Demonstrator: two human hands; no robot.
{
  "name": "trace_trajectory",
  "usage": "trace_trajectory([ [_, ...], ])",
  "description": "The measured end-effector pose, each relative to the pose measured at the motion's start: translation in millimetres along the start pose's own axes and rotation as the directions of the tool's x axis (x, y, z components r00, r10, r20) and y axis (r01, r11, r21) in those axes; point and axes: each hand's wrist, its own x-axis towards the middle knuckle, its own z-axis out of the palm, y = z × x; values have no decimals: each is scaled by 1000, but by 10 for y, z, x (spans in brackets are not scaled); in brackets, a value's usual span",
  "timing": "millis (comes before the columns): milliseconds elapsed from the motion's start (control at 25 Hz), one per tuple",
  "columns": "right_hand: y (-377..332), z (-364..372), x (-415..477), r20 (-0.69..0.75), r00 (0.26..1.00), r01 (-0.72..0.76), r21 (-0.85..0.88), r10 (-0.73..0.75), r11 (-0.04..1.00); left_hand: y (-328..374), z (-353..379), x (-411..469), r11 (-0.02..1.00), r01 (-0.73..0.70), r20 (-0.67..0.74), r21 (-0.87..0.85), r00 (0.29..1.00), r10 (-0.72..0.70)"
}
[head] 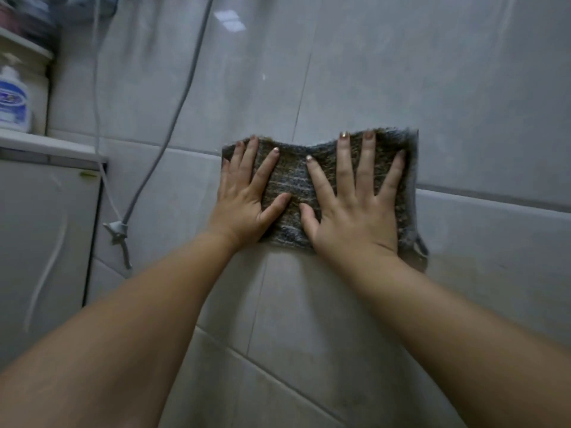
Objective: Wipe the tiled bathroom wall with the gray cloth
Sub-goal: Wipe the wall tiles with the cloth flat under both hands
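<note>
The gray cloth [293,180] lies spread flat against the glossy gray tiled wall [355,72], across a horizontal grout line. My left hand [247,196] presses on the cloth's left part with fingers splayed. My right hand [355,205] presses flat on its right part, fingers spread toward the upper edge. Neither hand curls around the cloth; both palms pin it to the tiles. A small loop [421,247] hangs from the cloth's lower right corner.
A gray cable [173,118] runs down the wall to a clip [117,231] left of my hands. At the far left stands a white cabinet [46,242], and a white shelf [46,143] above it carries a white and blue pump bottle [14,103].
</note>
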Motion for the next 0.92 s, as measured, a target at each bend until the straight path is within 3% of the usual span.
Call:
trace_trajectory([
  [440, 231, -105, -760, -23, 998, 53, -24, -54, 998, 505, 70, -697, 997, 2, 41, -71, 999, 1],
  [720, -302, 87, -156, -26, 999, -44, -6, 43, 999, -190, 0, -160, 998, -5, -6, -68, 1000, 5],
  [920, -745, 252, -169, 1, 1000, -5, -9, 5, 1000, -634, 54, -468, 1000, 17, -23, -24, 1000, -18],
])
